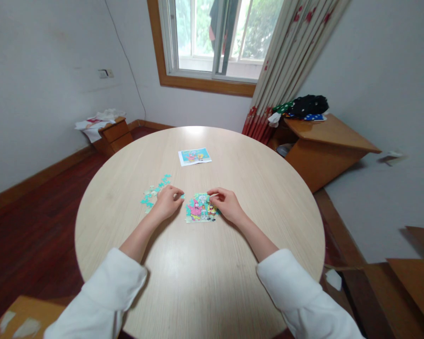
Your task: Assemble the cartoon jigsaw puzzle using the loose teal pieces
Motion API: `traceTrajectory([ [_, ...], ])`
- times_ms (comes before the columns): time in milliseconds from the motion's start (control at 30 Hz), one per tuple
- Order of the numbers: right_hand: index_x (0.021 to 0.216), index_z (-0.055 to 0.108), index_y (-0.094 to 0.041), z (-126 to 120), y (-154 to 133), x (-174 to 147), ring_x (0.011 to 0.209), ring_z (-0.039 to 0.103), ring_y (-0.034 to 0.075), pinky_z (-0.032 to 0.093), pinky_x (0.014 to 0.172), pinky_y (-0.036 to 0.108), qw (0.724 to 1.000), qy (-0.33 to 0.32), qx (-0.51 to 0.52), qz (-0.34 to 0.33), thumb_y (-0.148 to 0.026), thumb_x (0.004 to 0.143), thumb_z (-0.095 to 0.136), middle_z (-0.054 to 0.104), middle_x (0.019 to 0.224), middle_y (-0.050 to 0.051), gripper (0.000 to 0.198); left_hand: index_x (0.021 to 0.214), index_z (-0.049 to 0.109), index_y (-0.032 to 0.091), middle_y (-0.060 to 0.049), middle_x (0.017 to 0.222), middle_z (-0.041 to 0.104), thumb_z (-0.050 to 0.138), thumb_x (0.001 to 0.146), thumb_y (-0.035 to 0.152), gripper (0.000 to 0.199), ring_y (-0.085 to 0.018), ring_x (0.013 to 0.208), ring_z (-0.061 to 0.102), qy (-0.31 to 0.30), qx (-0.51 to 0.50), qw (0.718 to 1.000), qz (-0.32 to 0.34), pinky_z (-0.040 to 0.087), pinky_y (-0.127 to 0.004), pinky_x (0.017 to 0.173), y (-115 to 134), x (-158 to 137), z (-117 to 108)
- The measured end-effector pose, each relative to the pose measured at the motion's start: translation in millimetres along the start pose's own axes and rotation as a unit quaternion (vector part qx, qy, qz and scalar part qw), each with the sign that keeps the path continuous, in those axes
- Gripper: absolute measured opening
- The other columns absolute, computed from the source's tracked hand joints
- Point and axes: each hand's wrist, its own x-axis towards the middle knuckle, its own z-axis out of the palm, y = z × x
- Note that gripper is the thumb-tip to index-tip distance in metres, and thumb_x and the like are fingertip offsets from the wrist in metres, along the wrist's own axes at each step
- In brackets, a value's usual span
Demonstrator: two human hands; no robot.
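A partly joined jigsaw puzzle (pixel 198 211) lies flat on the round table, showing a pink starfish, a tall pale figure and a yellow square cartoon figure. My left hand (pixel 168 202) is just left of it, thumb and forefinger pinched on a small blue puzzle piece (pixel 183 196). At the puzzle's upper right, my right hand (pixel 228 203) has thumb and forefinger closed on its edge; the fingers partly hide that corner. Loose turquoise puzzle pieces (pixel 148 198) lie scattered left of my left hand, some partly behind it.
Farther back on the round table (pixel 194 273) lies a picture sheet (pixel 195 156) with similar cartoon figures. Beyond the table's right edge, a wooden cabinet (pixel 332 132) carries dark and dotted cloth (pixel 307 107). Papers (pixel 99 123) top a small drawer unit (pixel 116 136) at the left.
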Motion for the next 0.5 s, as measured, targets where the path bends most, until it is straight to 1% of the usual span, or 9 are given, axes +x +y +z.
traceTrajectory([
  [233,0.082,0.065,-0.014,-0.2,0.4,-0.2,0.06,0.055,0.011,0.044,0.056,0.024,1.0,-0.004,0.002,-0.008,-0.025,0.065,0.056,0.065,0.075,0.003,0.023,0.092,0.069,0.017,-0.007,0.092,0.061,0.06,0.075,0.02,0.019,-0.021,0.089,0.057,-0.003,-0.01,1.0,-0.009,0.042,-0.036,0.084,3.3,-0.7,-1.8],
  [500,0.087,0.067,-0.014,0.1,1.7,-0.2,0.059,0.054,0.01,0.044,0.057,0.024,1.0,-0.015,-0.002,-0.01,-0.025,0.065,0.058,0.067,0.079,0.004,0.027,0.09,0.069,0.019,-0.006,0.091,0.062,0.06,0.075,0.022,0.018,-0.021,0.088,0.057,0.002,-0.014,1.0,-0.005,0.043,-0.035,0.082,1.5,-0.2,-0.8],
])
